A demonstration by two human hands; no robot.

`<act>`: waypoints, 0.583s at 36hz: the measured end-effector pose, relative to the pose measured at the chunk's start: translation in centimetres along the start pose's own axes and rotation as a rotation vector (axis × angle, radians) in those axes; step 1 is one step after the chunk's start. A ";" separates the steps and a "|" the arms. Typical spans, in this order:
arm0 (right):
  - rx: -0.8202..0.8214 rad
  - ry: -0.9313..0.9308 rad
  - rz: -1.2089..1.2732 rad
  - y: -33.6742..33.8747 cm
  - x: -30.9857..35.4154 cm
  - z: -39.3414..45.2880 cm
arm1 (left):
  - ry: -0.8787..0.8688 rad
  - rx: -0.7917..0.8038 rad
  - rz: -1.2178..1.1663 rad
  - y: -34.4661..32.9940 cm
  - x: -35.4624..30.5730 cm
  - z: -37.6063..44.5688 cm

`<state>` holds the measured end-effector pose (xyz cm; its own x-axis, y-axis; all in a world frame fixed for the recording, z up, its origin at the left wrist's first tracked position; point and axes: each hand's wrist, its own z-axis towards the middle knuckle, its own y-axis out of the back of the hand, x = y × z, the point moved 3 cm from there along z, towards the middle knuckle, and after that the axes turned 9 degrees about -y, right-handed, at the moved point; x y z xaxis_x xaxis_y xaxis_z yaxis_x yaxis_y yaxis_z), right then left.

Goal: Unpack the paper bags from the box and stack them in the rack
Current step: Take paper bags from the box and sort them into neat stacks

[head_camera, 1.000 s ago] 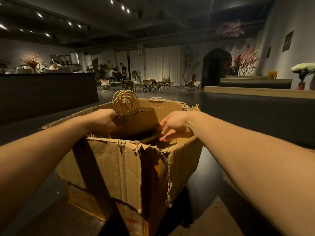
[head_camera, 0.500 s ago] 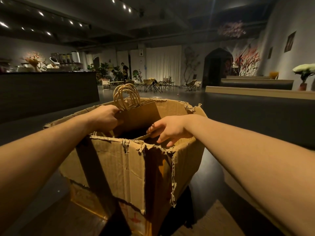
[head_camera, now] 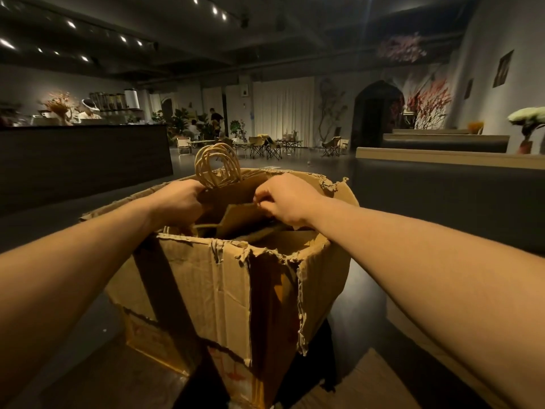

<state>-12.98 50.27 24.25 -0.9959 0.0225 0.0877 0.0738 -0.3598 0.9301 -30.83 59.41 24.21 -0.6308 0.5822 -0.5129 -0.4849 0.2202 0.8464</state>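
Over the torn cardboard box (head_camera: 206, 290), the left hand (head_camera: 180, 202) grips a bundle of paper bags (head_camera: 233, 193) below their handles (head_camera: 216, 165), while the right hand (head_camera: 284, 199) pinches its far edge.

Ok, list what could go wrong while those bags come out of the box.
1. The left hand and right hand pinch only the top edge of the paper bags; the bundle may fan apart or slip from that grip.
2. The box has torn, ragged rims; bags or their twine handles could snag there.
3. Its split front corner looks weak, so pulling might tip or buckle it.
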 end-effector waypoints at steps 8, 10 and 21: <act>-0.238 -0.188 0.217 0.7 -1.4 0.5 | -0.052 -0.051 -0.043 0.1 -0.3 -0.4; -0.211 -0.311 0.307 0.5 -2.2 0.5 | -0.074 -0.072 -0.090 0.1 -0.6 -0.7; -0.065 -0.420 0.544 0.2 -3.4 -0.3 | -0.218 0.011 -0.349 0.7 -1.9 -2.6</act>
<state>-9.61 49.87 24.02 -0.7125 0.1778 0.6788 0.5409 -0.4770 0.6928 -31.54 56.46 25.34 -0.2860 0.6230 -0.7281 -0.6398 0.4415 0.6291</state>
